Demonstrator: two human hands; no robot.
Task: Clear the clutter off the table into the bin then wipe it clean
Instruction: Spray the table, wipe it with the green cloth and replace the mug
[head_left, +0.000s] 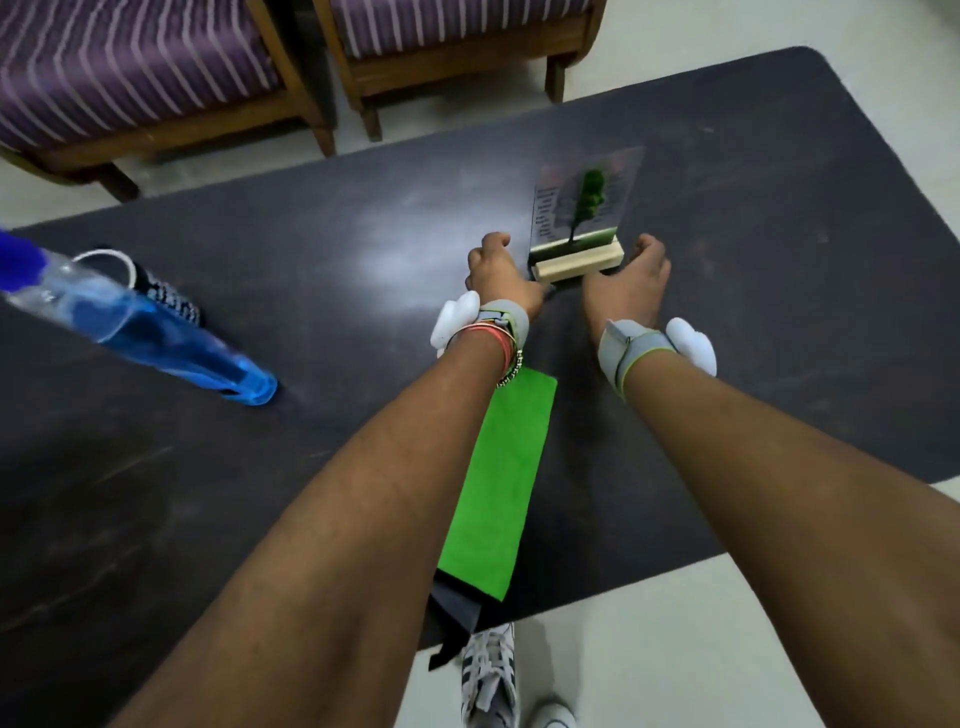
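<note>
Left hand (498, 273), right hand (631, 275) curl fingers round ends of plaque stand (576, 262) on dark counter (779, 208); green cloth (498, 483) between forearms; spray bottle (156, 332) left.

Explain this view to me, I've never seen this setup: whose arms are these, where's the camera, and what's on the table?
There is no machine here. A person works bare-handed, and the single picture comes from a camera worn on their head, looking forward and down. The grey straps with white pods on both wrists are just worn gear. The left hand and right hand cup the two ends of a clear plaque on a wooden base. I cannot tell whether they actually grip it. Also on the dark table are a green cloth between the forearms, a bottle of blue liquid at left, and a patterned cup-like thing behind it.
</note>
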